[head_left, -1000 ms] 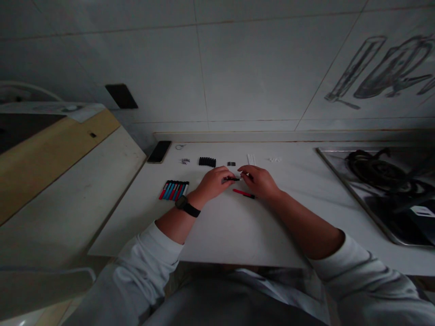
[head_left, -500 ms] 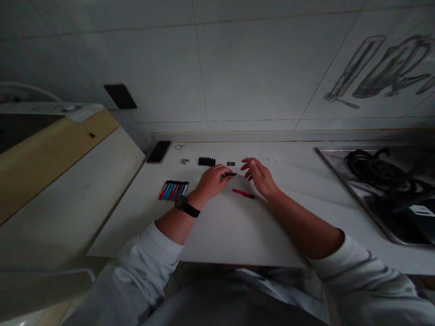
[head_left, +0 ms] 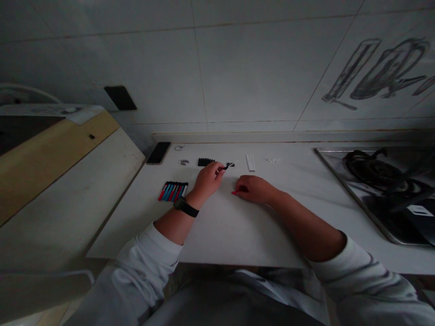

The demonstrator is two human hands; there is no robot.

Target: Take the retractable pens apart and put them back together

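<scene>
My left hand (head_left: 208,177) is closed on a small black pen part (head_left: 224,168), from which a thin white refill (head_left: 232,163) sticks out up and to the right. My right hand (head_left: 255,188) lies low over the counter, fingers curled round a red pen barrel (head_left: 234,193); only its left end shows. Just past my left hand are small black pieces (head_left: 231,165) and a row of black caps (head_left: 204,161), partly covered. Thin white refills (head_left: 250,163) lie beyond my right hand. Several red, blue and white pen barrels (head_left: 173,191) lie side by side near my left wrist.
Small springs (head_left: 184,162), a ring (head_left: 178,148) and a phone (head_left: 158,153) sit at the back left of the white counter (head_left: 238,235). Tiny white pieces (head_left: 272,160) lie at the back right. A gas stove (head_left: 377,181) borders the right side.
My right hand has come down and toward me, closing round the red barrel that lay loose. A white refill now shows in the black part my left hand holds.
</scene>
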